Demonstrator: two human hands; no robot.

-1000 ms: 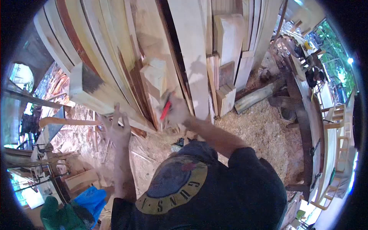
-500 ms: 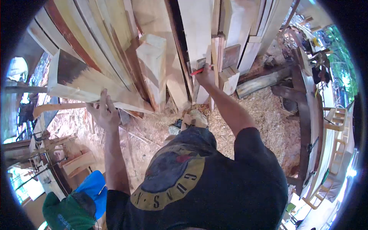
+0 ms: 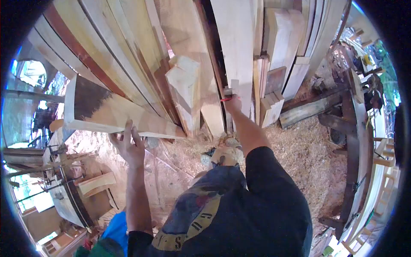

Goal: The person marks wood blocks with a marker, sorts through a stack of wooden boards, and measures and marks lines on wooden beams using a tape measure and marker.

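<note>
My left hand [image 3: 129,145] has its fingers apart, with the fingertips at the lower edge of a thick wooden block [image 3: 115,111] that has a dark stained end. To the right, my right hand [image 3: 232,104] is closed on a thin red tool [image 3: 225,100], perhaps a pencil or marker. It is beside a tall pale plank [image 3: 235,51], near a small greyish piece [image 3: 229,91] whose kind I cannot make out. A squared timber [image 3: 184,81] stands between my two hands.
Many long boards [image 3: 145,55] lean across the top. Wood shavings [image 3: 299,150] cover the ground. A short beam [image 3: 309,110] lies at the right, near a long dark timber [image 3: 351,162]. Part of a person in green [image 3: 102,248] shows at the lower left.
My right hand has moved right and away from me, from the squared timber to the tall plank, still holding the red tool. My left hand stays at the block. The person in green is less visible.
</note>
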